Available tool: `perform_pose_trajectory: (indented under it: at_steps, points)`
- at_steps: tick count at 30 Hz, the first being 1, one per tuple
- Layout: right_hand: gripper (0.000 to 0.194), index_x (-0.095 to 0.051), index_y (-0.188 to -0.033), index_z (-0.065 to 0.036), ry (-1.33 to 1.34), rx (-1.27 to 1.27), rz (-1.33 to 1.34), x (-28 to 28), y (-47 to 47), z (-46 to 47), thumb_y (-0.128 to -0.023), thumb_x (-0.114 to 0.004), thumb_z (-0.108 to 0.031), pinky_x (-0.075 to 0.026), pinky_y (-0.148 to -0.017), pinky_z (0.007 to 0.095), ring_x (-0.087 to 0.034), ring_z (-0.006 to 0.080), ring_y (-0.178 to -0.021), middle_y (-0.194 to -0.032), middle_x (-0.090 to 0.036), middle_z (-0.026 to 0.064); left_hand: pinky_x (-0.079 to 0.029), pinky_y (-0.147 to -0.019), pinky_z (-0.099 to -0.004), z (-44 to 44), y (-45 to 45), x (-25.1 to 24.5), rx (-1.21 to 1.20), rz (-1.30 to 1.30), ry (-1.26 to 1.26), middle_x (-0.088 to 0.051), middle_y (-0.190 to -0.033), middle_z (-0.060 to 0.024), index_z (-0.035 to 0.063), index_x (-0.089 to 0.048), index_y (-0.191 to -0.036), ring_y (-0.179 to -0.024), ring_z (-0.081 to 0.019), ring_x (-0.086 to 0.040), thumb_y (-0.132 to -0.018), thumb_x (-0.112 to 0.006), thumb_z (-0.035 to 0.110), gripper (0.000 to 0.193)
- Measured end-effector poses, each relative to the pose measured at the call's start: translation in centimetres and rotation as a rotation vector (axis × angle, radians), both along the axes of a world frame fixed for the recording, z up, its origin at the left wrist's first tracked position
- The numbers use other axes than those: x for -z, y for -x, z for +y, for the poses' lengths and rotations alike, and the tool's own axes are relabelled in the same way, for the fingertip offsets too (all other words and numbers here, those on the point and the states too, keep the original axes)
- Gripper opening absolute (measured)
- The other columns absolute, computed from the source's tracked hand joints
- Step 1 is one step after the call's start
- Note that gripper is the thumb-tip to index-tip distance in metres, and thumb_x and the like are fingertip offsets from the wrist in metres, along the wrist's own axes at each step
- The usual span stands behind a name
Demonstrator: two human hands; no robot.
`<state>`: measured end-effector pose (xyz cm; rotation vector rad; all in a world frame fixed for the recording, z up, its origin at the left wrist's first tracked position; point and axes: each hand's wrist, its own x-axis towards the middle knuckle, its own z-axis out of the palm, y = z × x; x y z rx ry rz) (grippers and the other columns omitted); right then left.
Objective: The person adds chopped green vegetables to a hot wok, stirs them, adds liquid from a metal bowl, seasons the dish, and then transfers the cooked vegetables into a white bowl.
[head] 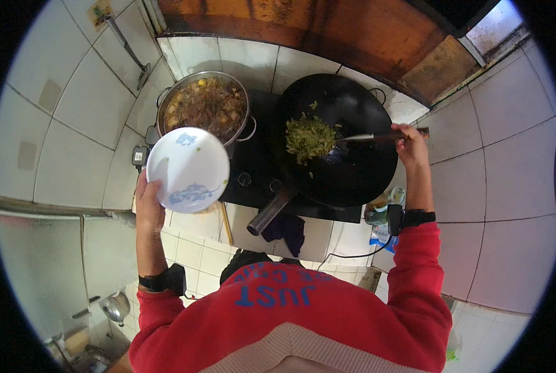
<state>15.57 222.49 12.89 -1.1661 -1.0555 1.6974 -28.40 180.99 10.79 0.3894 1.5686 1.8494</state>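
Note:
My left hand [150, 203] grips the lower left rim of a white plate [199, 161] with blue floral patterns. A few green scraps cling to the plate, which hangs just in front of the steel pot. Around the dark wooden handle of a spatula [390, 136] my right hand [412, 145] is closed, at the right edge of a black wok [352, 177]. The spatula's metal end reaches into a heap of chopped green vegetables [309, 139] left of the wok's middle, and the food partly hides its blade.
A steel pot [247, 100] of brown stew stands at the back left of the black cooktop [240, 196]. The wok's handle [271, 214] juts toward me over a dark cloth [287, 235]. Chopsticks [226, 223] lie at the front counter; jars [378, 214] stand at right. A ladle [131, 53] hangs on the left wall.

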Motion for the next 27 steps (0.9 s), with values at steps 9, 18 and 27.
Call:
perform_pose_trajectory:
  at_steps: [9,18,27]
  points:
    - [0.016,-0.063,-0.083,-0.007,-0.116,0.072,-0.131,-4.6,4.5,-4.5,-0.085,-0.059,-0.022,-0.043,-0.049,0.0235,-0.055,0.0107,-0.059,-0.083,-0.070,0.0054,-0.048,-0.088,-0.0319,7.0,-0.3,-0.8,0.258,-0.037,-0.033,-0.057,-0.114,-0.0128,-0.0007,-0.046,-0.126,-0.103,-0.0217,-0.058,-0.085,-0.046,0.009,0.042]
    - [0.012,-0.060,-0.080,-0.004,0.301,0.456,0.253,4.9,-0.5,-7.9,-0.081,-0.057,-0.016,-0.046,-0.044,0.0193,-0.055,0.0155,-0.056,-0.089,-0.068,0.0113,-0.051,-0.086,-0.0319,8.8,-2.6,-1.1,0.272,-0.155,0.001,-0.056,-0.117,-0.0136,-0.0003,-0.043,-0.131,-0.105,-0.0226,-0.059,-0.086,-0.045,0.008,0.045]
    - [0.011,-0.059,-0.083,-0.001,0.259,0.530,0.405,7.1,0.8,-8.1,-0.078,-0.058,-0.010,-0.046,-0.041,0.0176,-0.054,0.0158,-0.050,-0.088,-0.067,0.0118,-0.057,-0.072,-0.0330,11.8,-4.9,-2.4,0.318,-0.041,0.013,-0.058,-0.111,-0.0120,0.0019,-0.042,-0.130,-0.094,-0.0199,-0.063,-0.093,-0.048,0.014,0.039]
